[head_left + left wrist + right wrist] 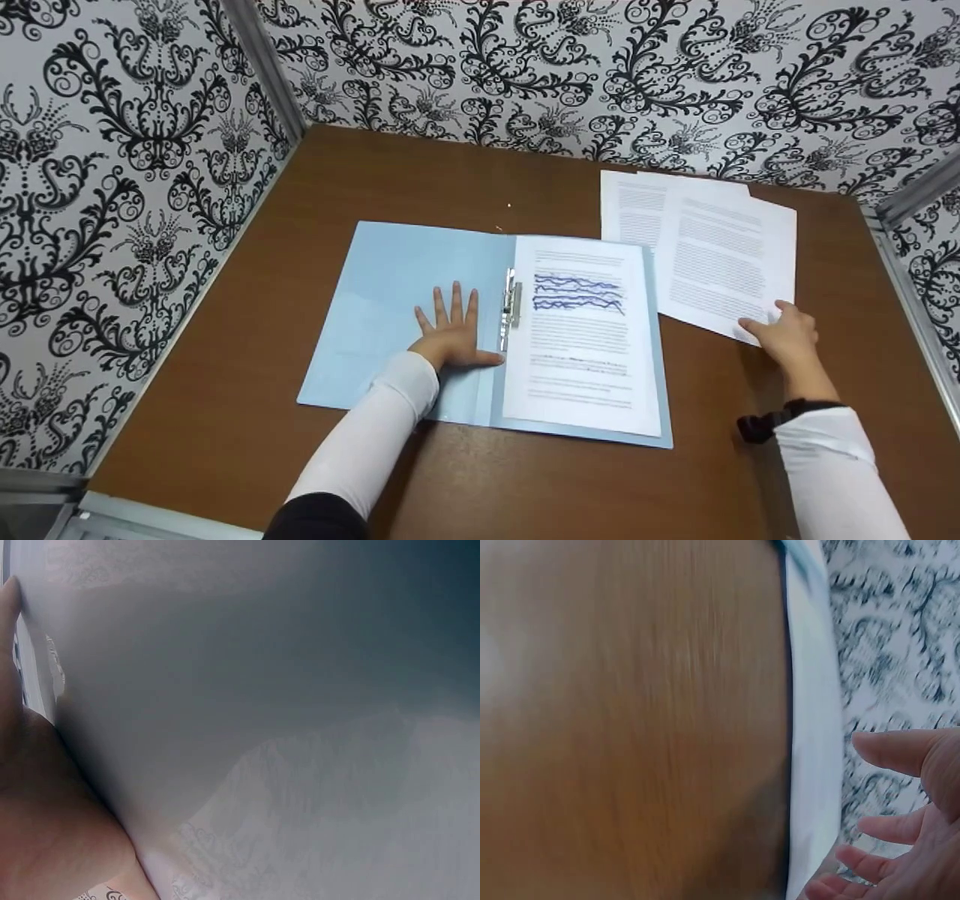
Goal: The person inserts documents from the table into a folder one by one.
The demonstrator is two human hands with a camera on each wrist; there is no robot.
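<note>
A light blue folder (405,300) lies spread on the table, with a metal clip fastener (511,307) along its spine. On its right side rests a printed sheet (577,405) with blue scribbled lines across the upper text. My left hand (452,337) presses on the folder's left side, fingers spread, thumb reaching toward the sheet's left edge. My right hand (787,334) is at the lower right corner of a loose printed sheet (720,255). In the right wrist view its thumb (892,750) stands apart from the fingers, beside the white paper (814,727).
More printed sheets (628,199) lie partly under the loose one, at the back right. The brown wooden table (225,360) meets patterned walls (480,75) at the back and sides. Small pale specks (509,205) dot the tabletop behind the folder.
</note>
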